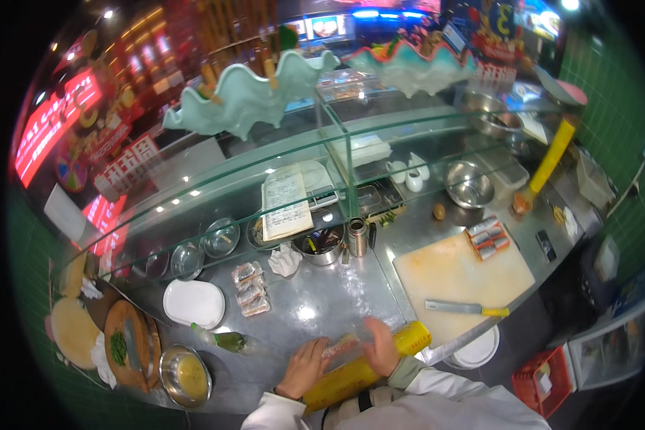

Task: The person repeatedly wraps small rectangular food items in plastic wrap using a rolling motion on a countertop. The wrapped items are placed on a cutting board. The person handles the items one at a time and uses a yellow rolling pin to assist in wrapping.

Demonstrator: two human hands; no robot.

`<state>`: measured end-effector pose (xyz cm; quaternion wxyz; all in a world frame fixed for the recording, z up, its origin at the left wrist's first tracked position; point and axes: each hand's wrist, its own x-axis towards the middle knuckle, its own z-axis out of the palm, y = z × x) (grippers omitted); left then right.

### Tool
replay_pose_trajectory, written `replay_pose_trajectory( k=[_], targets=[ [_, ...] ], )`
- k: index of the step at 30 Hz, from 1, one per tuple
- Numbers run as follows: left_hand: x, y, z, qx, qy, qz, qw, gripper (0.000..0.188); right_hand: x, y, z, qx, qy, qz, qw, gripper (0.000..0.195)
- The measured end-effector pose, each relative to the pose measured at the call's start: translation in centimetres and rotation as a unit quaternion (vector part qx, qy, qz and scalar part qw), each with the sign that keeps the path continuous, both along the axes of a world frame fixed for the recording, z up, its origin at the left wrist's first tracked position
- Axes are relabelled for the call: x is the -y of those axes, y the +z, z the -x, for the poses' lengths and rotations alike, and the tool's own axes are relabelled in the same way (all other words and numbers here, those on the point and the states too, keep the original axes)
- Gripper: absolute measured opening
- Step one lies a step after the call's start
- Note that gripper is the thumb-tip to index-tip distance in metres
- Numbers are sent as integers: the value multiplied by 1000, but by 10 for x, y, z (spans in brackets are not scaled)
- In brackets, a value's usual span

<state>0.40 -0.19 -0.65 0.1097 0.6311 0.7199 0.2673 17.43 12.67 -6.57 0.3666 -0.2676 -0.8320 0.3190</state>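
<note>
A yellow roll of plastic cling film (349,376) lies along the counter's front edge, against my body. My left hand (303,368) rests over the roll, its fingers at the left end of a film-covered piece of food (339,348). Just right of that piece, my right hand (381,346) stands on edge above the roll, fingers raised and slightly blurred. Whether it pinches film cannot be made out. Several film-wrapped fish pieces (251,289) lie in a column beyond my left hand. More wrapped orange-and-silver pieces (486,238) sit on the white cutting board (446,269).
A knife with a yellow handle (465,308) lies on the board's near edge. At left are a green bottle (228,341), a white tray (193,303), a steel bowl of yellow liquid (187,376) and a wooden board with a cleaver (131,344). A glass partition (236,166) runs behind.
</note>
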Motion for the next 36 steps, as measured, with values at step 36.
replay_pose_trajectory(
  k=[36],
  targets=[
    [-183,-221,-36,369,-193,224,881,28,-77,-118,-11,409,-102,-26,906,25]
  ],
)
